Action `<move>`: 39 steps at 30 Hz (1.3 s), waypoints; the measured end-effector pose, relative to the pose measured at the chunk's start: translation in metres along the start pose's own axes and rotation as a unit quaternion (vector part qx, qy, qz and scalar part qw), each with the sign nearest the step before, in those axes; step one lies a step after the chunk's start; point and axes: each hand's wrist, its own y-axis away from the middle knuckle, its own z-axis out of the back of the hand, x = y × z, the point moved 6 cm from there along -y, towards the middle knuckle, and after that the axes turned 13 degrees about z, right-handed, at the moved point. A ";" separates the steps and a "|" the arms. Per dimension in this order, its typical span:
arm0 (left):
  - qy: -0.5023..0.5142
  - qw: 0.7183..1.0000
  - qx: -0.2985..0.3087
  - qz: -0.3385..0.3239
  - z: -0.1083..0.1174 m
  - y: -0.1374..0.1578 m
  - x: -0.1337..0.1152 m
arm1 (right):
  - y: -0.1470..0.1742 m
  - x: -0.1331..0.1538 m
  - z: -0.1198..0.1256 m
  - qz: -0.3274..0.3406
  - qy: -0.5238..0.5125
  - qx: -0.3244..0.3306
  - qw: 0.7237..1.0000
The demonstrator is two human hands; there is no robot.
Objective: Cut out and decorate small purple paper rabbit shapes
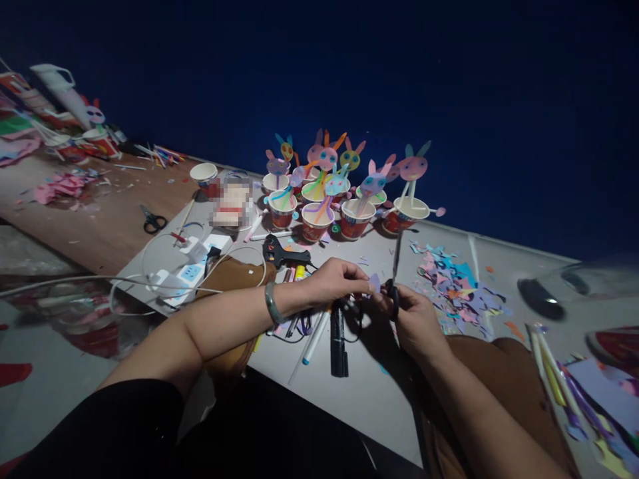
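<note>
Between the fingertips of my left hand (335, 279) is a small piece of light purple paper (374, 283). My right hand (412, 316) grips the black handles of a pair of scissors (397, 256), its blades pointing up and away from me. Both hands are close together above the table, the scissors' handles just right of the paper. Beneath them lie a black marker (339, 342) and a white pen with a blue end (315, 339). A black glue gun (285, 253) rests beyond my left wrist.
Paper cups (315, 223) with paper rabbit figures stand at the back. Colourful paper scraps (452, 283) cover the right side. White power strips (190, 276) with cables lie at left, near another pair of scissors (154, 219). A brown cloth-like item (492, 379) lies under my right forearm.
</note>
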 end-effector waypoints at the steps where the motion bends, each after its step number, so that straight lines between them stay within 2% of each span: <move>1: 0.004 1.000 -0.005 -0.001 0.001 0.002 -0.005 | 0.000 0.000 0.000 0.000 0.007 -0.001 1.000; 4: 0.013 0.999 -0.027 -0.011 0.006 0.008 -0.021 | 0.000 -0.001 -0.002 0.004 0.008 0.028 1.000; 7: 0.020 0.999 -0.033 -0.033 0.012 0.010 -0.033 | 0.001 -0.002 -0.010 0.024 -0.019 0.095 0.995; 10: 0.038 0.998 -0.036 -0.041 0.017 0.007 -0.035 | 0.003 -0.001 -0.020 0.032 -0.035 0.159 0.986; 13: 0.057 0.996 -0.044 -0.053 0.022 0.002 -0.032 | 0.007 0.001 -0.027 0.018 -0.041 0.192 0.980; 19: 0.086 0.993 -0.052 -0.068 0.026 -0.003 -0.031 | 0.009 0.003 -0.031 -0.001 -0.027 0.207 0.978; 39: 0.094 0.993 -0.062 -0.045 0.025 -0.004 -0.026 | 0.008 0.006 -0.029 0.012 0.003 0.197 0.980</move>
